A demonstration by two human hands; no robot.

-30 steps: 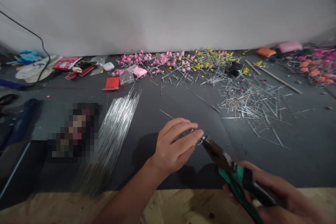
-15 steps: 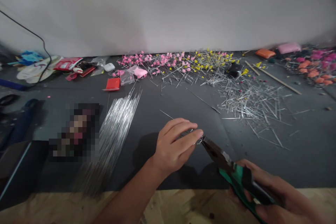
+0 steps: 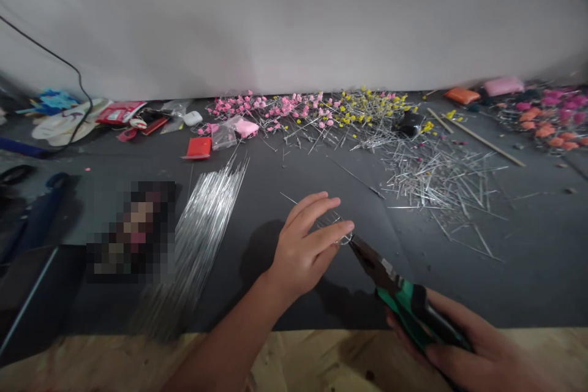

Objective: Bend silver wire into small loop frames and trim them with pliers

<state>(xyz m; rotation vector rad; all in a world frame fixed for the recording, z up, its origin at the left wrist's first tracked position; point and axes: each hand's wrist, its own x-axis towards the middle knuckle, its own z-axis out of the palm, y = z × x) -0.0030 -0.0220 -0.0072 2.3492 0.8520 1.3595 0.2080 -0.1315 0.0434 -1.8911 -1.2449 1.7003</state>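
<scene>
Pliers [image 3: 407, 297], bundled wires [image 3: 211, 220] and pink-tipped stems [image 3: 289, 110] about a dark desk [image 3: 275, 174] suggest a craft workspace, perhaps a workshop.

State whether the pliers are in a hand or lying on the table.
In a hand: the right hand grips the pliers by their green-and-black handles.

Gap between wire bundle [image 3: 214, 214], left fingers [image 3: 328, 236]; pliers [image 3: 407, 295] block right.
</scene>
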